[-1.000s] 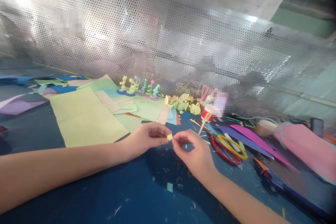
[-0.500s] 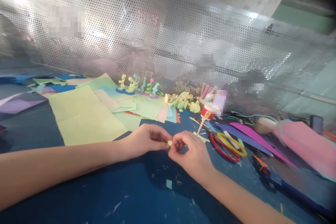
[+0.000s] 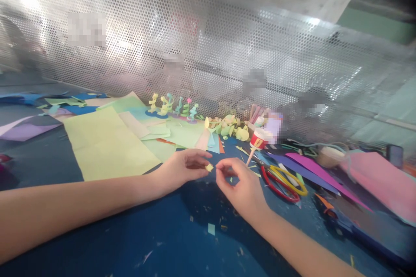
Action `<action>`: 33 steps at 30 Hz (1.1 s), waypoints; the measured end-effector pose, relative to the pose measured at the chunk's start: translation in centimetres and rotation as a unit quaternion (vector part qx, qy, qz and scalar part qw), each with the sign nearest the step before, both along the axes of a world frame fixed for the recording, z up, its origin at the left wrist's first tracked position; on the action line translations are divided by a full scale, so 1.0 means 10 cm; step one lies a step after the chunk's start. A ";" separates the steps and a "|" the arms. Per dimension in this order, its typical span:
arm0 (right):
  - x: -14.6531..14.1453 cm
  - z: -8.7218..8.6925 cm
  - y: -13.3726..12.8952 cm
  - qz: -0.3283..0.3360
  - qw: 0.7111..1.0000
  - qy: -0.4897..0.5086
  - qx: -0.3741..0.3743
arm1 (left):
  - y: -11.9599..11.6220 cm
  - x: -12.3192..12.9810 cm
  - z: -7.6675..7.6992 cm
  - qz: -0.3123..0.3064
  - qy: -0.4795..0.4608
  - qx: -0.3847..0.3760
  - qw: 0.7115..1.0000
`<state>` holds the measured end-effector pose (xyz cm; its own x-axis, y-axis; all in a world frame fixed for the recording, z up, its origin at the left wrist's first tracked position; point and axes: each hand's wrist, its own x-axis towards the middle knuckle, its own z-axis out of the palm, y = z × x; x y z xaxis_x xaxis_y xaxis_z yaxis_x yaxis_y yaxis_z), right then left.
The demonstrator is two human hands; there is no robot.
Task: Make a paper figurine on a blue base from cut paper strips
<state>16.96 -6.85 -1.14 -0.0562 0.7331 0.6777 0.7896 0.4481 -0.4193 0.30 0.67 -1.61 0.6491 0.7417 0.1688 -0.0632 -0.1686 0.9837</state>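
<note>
Between the thumb and fingers of my left hand [image 3: 177, 168] is a small folded piece of pale yellow paper [image 3: 209, 167]. Just to its right, my right hand [image 3: 242, 184] has thumb and forefinger pinched together, a little apart from the paper. Whether anything tiny sits in that pinch I cannot make out. Left of my hands lies a large pale yellow-green paper sheet [image 3: 107, 145]. To the right are scissors [image 3: 287, 184] with red and yellow handles, and a small red and white tub [image 3: 258, 137] with a stick leaning beside it.
Small paper figures [image 3: 193, 112] stand at the back near a perforated metal screen [image 3: 130, 43]. Beside them is a heap of yellow-green paper pieces [image 3: 230, 125]. Magenta paper [image 3: 325, 177] and pink paper [image 3: 380, 181] lie on the right. Tiny scraps dot the blue tabletop [image 3: 130, 233].
My right hand has drawn back to the right, away from the yellow paper piece. That piece now shows more fully in my left hand, whose fingers have lifted slightly.
</note>
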 end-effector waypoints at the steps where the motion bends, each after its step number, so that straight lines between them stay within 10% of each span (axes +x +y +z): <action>1: 0.01 -0.01 0.01 -0.008 1.000 0.015 -0.009 | 0.00 0.00 0.01 0.005 0.001 0.004 1.000; 33: -0.04 -0.01 -0.03 0.002 0.998 0.040 -0.043 | -0.04 -0.02 0.06 -0.016 0.040 0.019 0.999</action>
<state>16.53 -7.12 -1.25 -0.0074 0.7881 0.6155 0.7506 0.4111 -0.5173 0.09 0.23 -0.99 0.6849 0.7144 0.1431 0.0102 -0.2058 0.9785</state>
